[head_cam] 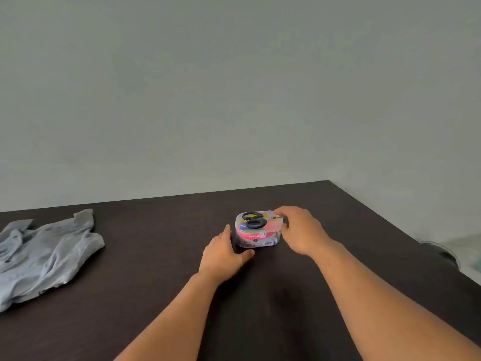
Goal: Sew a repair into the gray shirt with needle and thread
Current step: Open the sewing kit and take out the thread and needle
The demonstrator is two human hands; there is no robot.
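Sewing box [256, 230]: between your hands. Left hand [223, 252] braces its side, fingers straight; right hand [299, 230] pinches the scissors [255, 220] on top. Shirt [44, 254]: well left, untouched. Risk: lifting carelessly could tip the light box.

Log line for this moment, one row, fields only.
stage: opening kit | left hand: steadies clear plastic sewing kit box | right hand: pinches black-handled scissors on lid | crumpled gray shirt: untouched, far left
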